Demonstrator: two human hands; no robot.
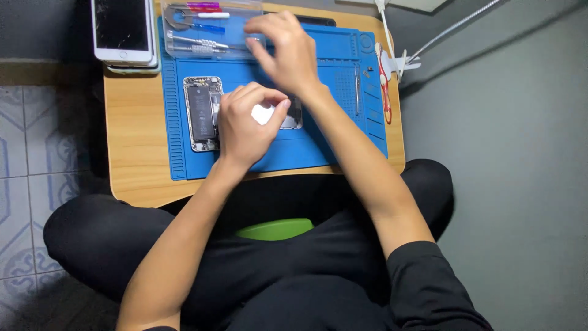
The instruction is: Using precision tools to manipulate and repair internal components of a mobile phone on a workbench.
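white piece (263, 114): small, pinched in the left hand (245, 125) fingers, over the blue mat (318, 150)
opened phone (203, 113): on the mat, just left of that hand
right hand (288, 52): fingers loosely spread, holding nothing, above the clear tool case (208, 30)
counter (131, 141): wooden, another phone (121, 29) at its far-left corner

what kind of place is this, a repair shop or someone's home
Likely a home phone-repair spot, not a shop: a small wooden lap table over crossed legs on tiled floor, a blue repair mat, an opened phone and a clear tool case.
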